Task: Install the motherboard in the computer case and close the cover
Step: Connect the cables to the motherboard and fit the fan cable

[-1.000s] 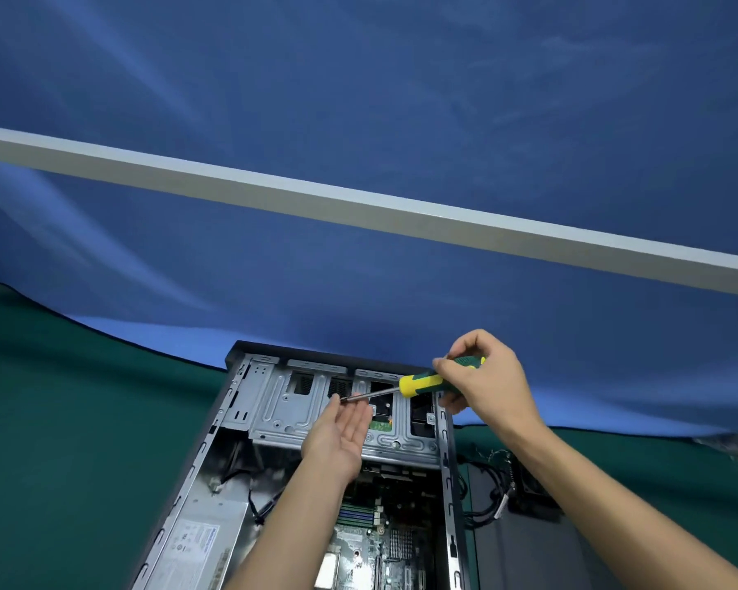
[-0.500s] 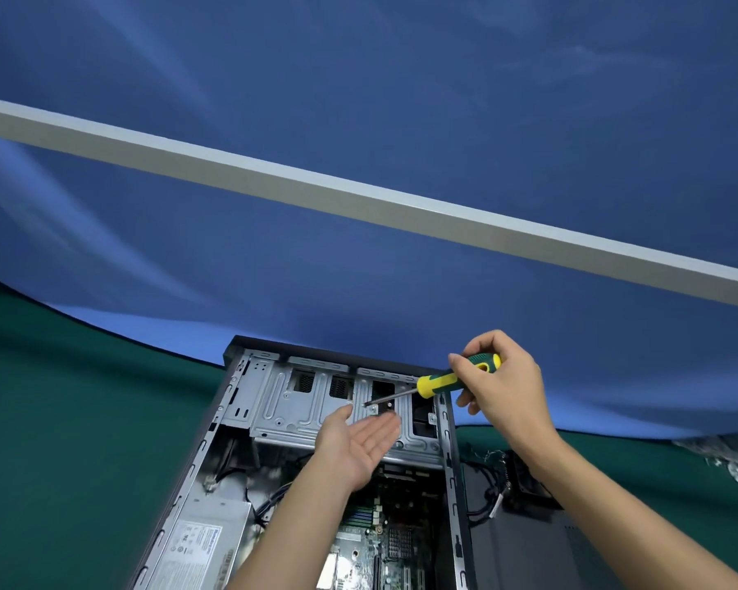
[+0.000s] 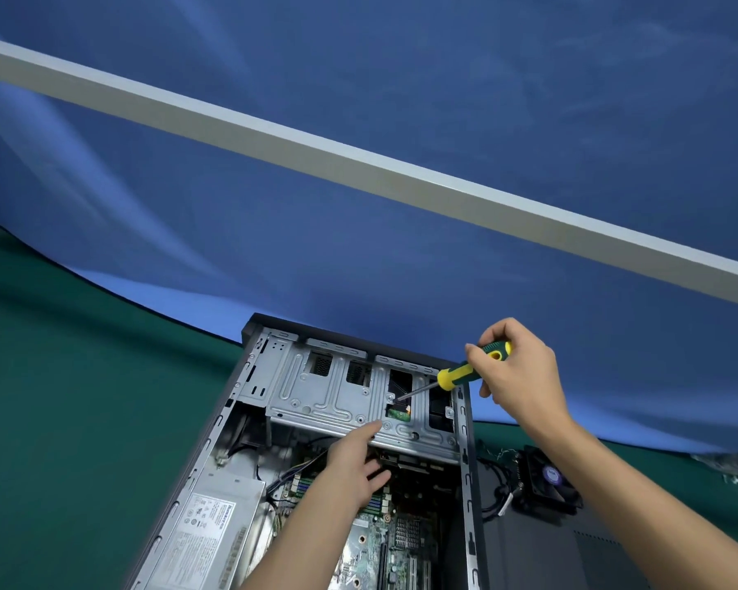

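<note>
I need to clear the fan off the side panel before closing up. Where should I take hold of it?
Grip the fan by its square black frame, fingers on two opposite outer edges, coming from above. It lies flat on the grey panel, blades up, cable trailing toward the case.

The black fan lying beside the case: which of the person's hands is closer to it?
Right. The right hand holds the screwdriver above the fan; the left hand is inside the case.

There is just one camera, and it sits on the person's head. It looks forward and a little down, so the blue cloth [image 3: 401,100] and the white bar [image 3: 358,163] fill the top. The open computer case [image 3: 248,402] and both hands sit close, low in the picture. The wide lens bends the edges.
</note>
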